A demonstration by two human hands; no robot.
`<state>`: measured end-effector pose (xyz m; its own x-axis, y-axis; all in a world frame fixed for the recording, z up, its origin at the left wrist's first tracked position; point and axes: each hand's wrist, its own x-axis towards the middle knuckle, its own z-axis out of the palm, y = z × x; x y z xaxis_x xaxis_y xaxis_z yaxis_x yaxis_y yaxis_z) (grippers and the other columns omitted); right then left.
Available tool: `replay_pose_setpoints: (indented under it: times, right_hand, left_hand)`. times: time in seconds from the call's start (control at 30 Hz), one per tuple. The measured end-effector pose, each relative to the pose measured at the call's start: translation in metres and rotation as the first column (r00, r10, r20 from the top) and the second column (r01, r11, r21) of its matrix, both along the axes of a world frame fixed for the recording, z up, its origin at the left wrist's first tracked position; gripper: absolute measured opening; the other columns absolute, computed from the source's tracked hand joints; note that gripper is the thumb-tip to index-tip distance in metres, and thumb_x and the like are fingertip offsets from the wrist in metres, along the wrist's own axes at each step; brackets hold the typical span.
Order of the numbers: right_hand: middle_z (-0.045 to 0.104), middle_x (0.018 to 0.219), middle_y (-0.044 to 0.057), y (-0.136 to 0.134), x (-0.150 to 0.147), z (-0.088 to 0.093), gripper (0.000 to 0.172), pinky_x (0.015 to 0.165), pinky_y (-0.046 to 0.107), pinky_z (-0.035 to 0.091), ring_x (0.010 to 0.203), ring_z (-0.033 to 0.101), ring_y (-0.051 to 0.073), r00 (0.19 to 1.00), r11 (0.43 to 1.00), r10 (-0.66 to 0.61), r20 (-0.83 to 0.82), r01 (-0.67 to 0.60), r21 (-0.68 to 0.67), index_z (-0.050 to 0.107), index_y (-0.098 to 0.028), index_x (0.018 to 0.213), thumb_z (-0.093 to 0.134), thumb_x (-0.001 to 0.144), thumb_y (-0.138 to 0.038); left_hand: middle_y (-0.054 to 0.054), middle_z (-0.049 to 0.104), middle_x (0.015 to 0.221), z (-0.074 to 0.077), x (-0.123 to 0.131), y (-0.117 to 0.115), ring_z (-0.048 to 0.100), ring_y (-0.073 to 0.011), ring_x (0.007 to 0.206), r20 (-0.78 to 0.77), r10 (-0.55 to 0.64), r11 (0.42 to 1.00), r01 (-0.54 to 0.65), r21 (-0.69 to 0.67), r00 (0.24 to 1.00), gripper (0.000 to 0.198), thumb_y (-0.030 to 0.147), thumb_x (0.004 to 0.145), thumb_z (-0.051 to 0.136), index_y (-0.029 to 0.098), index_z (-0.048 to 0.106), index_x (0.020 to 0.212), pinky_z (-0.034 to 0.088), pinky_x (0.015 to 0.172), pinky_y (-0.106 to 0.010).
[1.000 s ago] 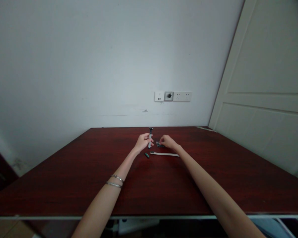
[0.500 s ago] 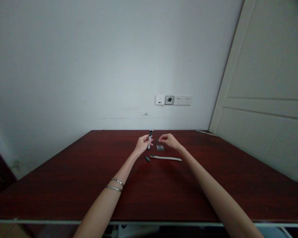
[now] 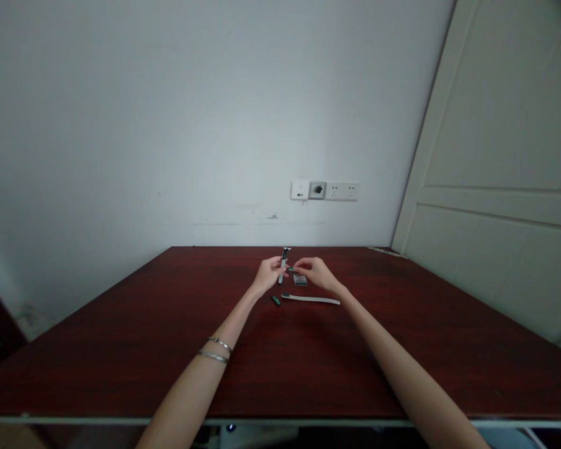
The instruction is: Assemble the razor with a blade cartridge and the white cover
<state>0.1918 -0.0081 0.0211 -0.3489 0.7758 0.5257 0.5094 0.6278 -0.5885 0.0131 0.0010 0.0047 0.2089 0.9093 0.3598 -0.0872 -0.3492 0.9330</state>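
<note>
My left hand [image 3: 267, 275] is closed round the grey handle of a razor [image 3: 282, 269], held upright with its dark neck and T-shaped head pointing up. In a fingertip pinch, my right hand [image 3: 316, 272] has a small green piece [image 3: 290, 269], which looks like a razor cartridge, close beside the razor. Below the right hand lies a small clear case [image 3: 300, 280]. Nearer to me is a long, slightly curved grey handle [image 3: 312, 299] with a dark end. A dark green piece [image 3: 275, 300] lies left of that end.
The dark red wooden table [image 3: 144, 349] meets a white wall [image 3: 215, 125]. Sockets and switches [image 3: 325, 190] are on the wall above it. A pale panelled door [image 3: 490, 162] stands along the right side.
My right hand has moved slightly left and down, bringing the green piece nearer the razor. The razor in my left hand has tilted a little to the right.
</note>
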Motion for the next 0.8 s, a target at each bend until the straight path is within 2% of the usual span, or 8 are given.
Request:
replay_pose_setpoints:
  times: [0.2, 0.3, 0.4, 0.57, 0.8]
  right_hand:
    - [0.07, 0.083, 0.004, -0.007, -0.008, 0.004, 0.018, 0.075, 0.026, 0.043, 0.079, 0.061, 0.017, 0.996, 0.991, -0.036, 0.084, 0.024, 0.132, 0.07, -0.018, 0.08, 0.054, 0.079, -0.026]
    - [0.069, 0.084, 0.005, -0.009, -0.01, 0.005, 0.017, 0.074, 0.026, 0.043, 0.079, 0.06, 0.016, 0.995, 0.981, -0.025, 0.101, 0.005, 0.195, 0.07, -0.019, 0.083, 0.055, 0.08, -0.028]
    - [0.066, 0.09, 0.006, -0.011, -0.007, 0.006, 0.021, 0.077, 0.027, 0.044, 0.084, 0.059, 0.017, 0.991, 0.958, -0.014, 0.13, -0.024, 0.284, 0.067, -0.019, 0.095, 0.057, 0.08, -0.031]
    - [0.061, 0.099, 0.007, -0.014, 0.001, 0.005, 0.028, 0.079, 0.028, 0.044, 0.093, 0.054, 0.017, 0.962, 0.898, -0.108, 0.25, -0.013, 0.44, 0.061, -0.024, 0.108, 0.053, 0.083, -0.031]
    - [0.061, 0.097, 0.007, -0.015, -0.001, -0.001, 0.027, 0.074, 0.025, 0.045, 0.09, 0.054, 0.016, 0.941, 0.872, -0.149, 0.305, -0.021, 0.489, 0.062, -0.024, 0.107, 0.044, 0.088, -0.028]
  left_hand:
    - [-0.008, 0.068, 0.085, 0.003, 0.002, -0.005, 0.061, -0.0112, 0.053, -0.031, -0.027, 1.0, 0.027, -0.011, 0.999, 0.026, 0.012, 0.066, 0.065, 0.01, 0.06, 0.091, 0.047, 0.049, -0.021]
    - [-0.007, 0.068, 0.083, 0.005, 0.001, -0.006, 0.061, -0.0112, 0.054, -0.027, 0.002, 1.0, -0.002, 0.004, 1.0, 0.024, 0.012, 0.066, 0.065, 0.01, 0.061, 0.089, 0.047, 0.048, -0.02]
    - [-0.007, 0.068, 0.081, 0.007, 0.0, -0.006, 0.061, -0.0113, 0.054, -0.007, 0.034, 0.999, -0.034, 0.004, 0.999, 0.022, 0.011, 0.067, 0.064, 0.01, 0.061, 0.089, 0.046, 0.047, -0.02]
    - [-0.007, 0.068, 0.081, 0.009, -0.001, -0.007, 0.061, -0.0114, 0.052, 0.021, 0.141, 0.988, -0.139, -0.07, 0.99, 0.026, 0.014, 0.067, 0.066, 0.011, 0.061, 0.092, 0.045, 0.043, -0.019]
    - [-0.008, 0.067, 0.083, 0.013, -0.001, -0.012, 0.062, -0.0121, 0.053, 0.031, 0.133, 0.984, -0.128, -0.128, 0.991, 0.028, 0.012, 0.069, 0.064, 0.01, 0.06, 0.096, 0.046, 0.044, -0.02]
